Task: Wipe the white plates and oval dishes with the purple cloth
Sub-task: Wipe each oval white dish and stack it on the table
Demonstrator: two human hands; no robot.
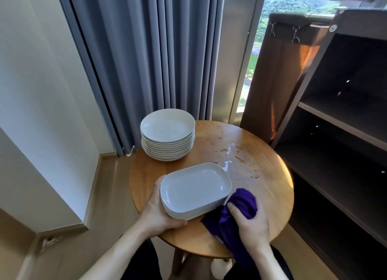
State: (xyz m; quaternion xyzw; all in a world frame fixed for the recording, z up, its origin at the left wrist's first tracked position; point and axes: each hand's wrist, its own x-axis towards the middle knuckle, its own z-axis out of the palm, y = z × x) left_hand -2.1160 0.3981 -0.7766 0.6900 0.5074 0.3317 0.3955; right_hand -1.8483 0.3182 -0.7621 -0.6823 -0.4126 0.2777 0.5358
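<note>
No legible text, label, brand, number or sign is present. Surfaces checked: the stack of oval dishes [195, 190] on the near left part of the round wooden table [270, 198], the stack of round plates [167, 126] at the table's far left edge, the purple cloth [243, 200] at its near edge, the grey curtain [146, 49] behind the table and the dark shelf unit [339, 116] to the table's right. A small white round cap [332, 28] on the shelf unit's upper frame is too small to read.
</note>
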